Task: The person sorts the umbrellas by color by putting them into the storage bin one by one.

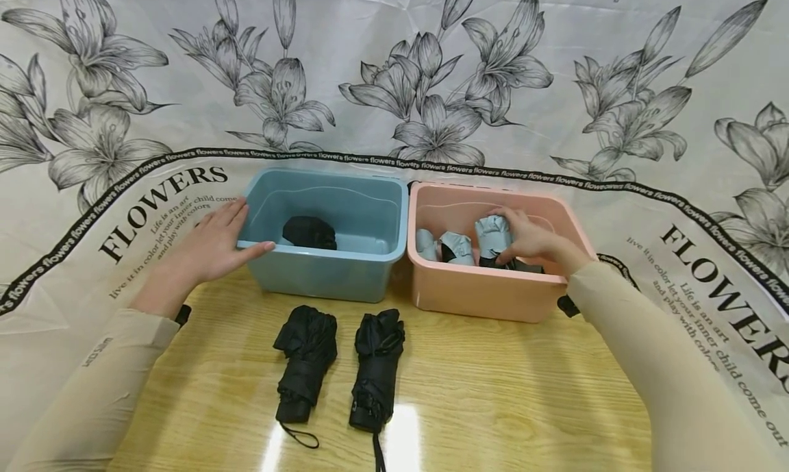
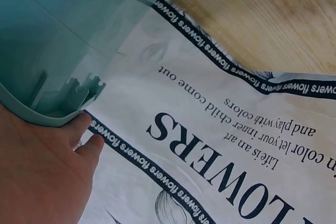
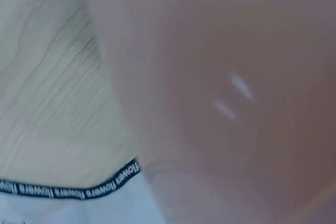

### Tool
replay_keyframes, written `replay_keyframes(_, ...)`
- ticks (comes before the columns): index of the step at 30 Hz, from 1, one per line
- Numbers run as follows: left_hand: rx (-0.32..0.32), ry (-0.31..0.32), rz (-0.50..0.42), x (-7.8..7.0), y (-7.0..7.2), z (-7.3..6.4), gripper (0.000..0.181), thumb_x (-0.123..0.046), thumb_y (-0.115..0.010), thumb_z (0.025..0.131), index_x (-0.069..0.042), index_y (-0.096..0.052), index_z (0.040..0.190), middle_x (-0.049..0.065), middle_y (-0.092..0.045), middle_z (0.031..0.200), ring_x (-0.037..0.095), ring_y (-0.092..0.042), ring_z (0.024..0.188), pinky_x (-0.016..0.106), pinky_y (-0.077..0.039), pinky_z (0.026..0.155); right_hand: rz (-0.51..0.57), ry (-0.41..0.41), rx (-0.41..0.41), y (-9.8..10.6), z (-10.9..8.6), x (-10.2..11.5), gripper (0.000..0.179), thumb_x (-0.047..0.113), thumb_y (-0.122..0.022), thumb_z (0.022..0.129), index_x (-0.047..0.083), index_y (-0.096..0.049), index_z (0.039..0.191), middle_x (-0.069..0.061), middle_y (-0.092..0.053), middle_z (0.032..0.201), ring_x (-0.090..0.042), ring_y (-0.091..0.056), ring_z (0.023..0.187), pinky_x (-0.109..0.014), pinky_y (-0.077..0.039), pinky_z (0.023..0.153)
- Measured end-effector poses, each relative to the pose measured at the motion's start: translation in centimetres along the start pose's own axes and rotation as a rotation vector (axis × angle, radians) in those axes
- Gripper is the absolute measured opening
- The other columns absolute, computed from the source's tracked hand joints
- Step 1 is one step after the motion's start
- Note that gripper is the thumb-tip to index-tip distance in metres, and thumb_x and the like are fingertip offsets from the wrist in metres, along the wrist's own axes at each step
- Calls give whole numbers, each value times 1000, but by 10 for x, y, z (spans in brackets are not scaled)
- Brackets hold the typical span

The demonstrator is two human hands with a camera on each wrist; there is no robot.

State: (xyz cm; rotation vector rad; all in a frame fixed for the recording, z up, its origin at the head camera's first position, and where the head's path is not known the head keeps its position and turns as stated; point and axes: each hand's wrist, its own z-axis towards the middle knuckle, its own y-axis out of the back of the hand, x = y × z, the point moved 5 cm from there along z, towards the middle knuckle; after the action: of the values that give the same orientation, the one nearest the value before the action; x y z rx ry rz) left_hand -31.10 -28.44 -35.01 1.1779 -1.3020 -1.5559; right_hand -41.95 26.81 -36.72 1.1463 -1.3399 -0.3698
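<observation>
My left hand [image 1: 212, 242] rests at the left corner of a blue bin [image 1: 327, 277]. Its thumb lies along the front rim while the other fingers touch the left side; the left wrist view shows this hand [image 2: 42, 166] against the bin's rim [image 2: 50, 121]. Inside lies a black folded umbrella [image 1: 310, 232]. Over in the pink bin [image 1: 481, 301], my right hand [image 1: 530, 239] grips a folded umbrella with a light blue canopy [image 1: 493, 236] and a dark end, thumb in front. The right wrist view holds mostly the blurred pink bin wall [image 3: 226, 77]; the hand is hidden there.
More light blue folded umbrellas [image 1: 457, 246] lie in the pink bin, left of my right hand. Two black folded umbrellas [image 1: 306, 362] with wrist straps lie side by side on the wooden table [image 1: 493, 390]. A flower-printed cloth [image 1: 382, 61] hangs behind the bins.
</observation>
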Motion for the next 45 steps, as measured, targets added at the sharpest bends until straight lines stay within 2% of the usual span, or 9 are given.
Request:
replay_keyframes(6, 3, -3, -3, -3, 1, 0, 105, -69, -45, 102, 12, -14, 161, 30, -8, 170, 48, -9, 157, 66, -11, 125, -110, 32, 71, -14, -2, 1, 97, -2, -85, 73, 0, -33, 155, -35, -21, 155, -48, -29, 133, -61, -46, 96)
replay_keyframes(18, 7, -8, -1, -5, 1, 2, 105, -70, -45, 102, 11, -13, 162, 30, -7, 171, 48, -8, 157, 66, -10, 125, -116, -6, 110, -18, -9, -6, 90, -4, -79, 75, -4, -30, 150, -38, -24, 149, -48, -30, 131, -64, -42, 103)
replay_keyframes(24, -1, -17, -2, -6, 0, 2, 106, -70, -44, 102, 12, -14, 161, 30, -8, 170, 49, -10, 156, 66, -10, 125, -157, -20, 162, -18, -13, -10, 89, 5, -79, 83, -9, -28, 155, -42, -22, 153, -55, -26, 139, -68, -40, 105)
replay_keyframes(27, -2, -9, 3, -5, 0, 2, 107, -71, -43, 101, 12, -14, 161, 30, -7, 170, 50, -10, 156, 66, -10, 125, -120, -46, 192, -17, -16, -11, 90, 8, -77, 89, -8, -23, 160, -39, -18, 161, -52, -35, 137, -61, -44, 102)
replay_keyframes(30, 8, -4, 4, -4, -1, 3, 108, -73, -42, 101, 11, -12, 162, 29, -4, 171, 50, -8, 156, 66, -9, 125, -81, -89, 204, -14, -20, -10, 92, 13, -74, 94, -7, -17, 163, -36, -19, 164, -45, -57, 116, -52, -51, 92)
replay_keyframes(33, 10, -4, 0, -4, 0, 3, 108, -72, -42, 101, 11, -11, 162, 29, -4, 171, 50, -7, 156, 67, -10, 125, -50, -122, 199, -10, -24, -7, 91, 17, -72, 97, -7, -14, 163, -37, -20, 164, -38, -65, 100, -49, -57, 86)
replay_keyframes(37, -2, -3, 1, -4, 2, 0, 106, -71, -43, 101, 12, -14, 161, 30, -6, 170, 51, -9, 156, 68, -11, 124, -27, -117, 188, -7, -29, 0, 88, 20, -69, 100, -8, -14, 163, -37, -19, 164, -39, -63, 118, -51, -59, 92)
replay_keyframes(39, -9, -5, 1, -3, 3, 0, 106, -71, -43, 101, 12, -14, 161, 31, -7, 170, 51, -9, 156, 68, -11, 124, -1, -106, 182, -6, -32, 3, 87, 21, -67, 102, -7, -13, 163, -36, -18, 165, -41, -62, 119, -50, -59, 92)
replay_keyframes(45, -7, -9, -14, -2, 2, -2, 107, -71, -43, 101, 13, -13, 161, 31, -6, 170, 51, -8, 156, 67, -9, 125, 161, -24, 92, 3, -50, 18, 75, 17, -57, 108, -1, -13, 166, -31, -21, 167, -46, -52, 136, -51, -56, 99)
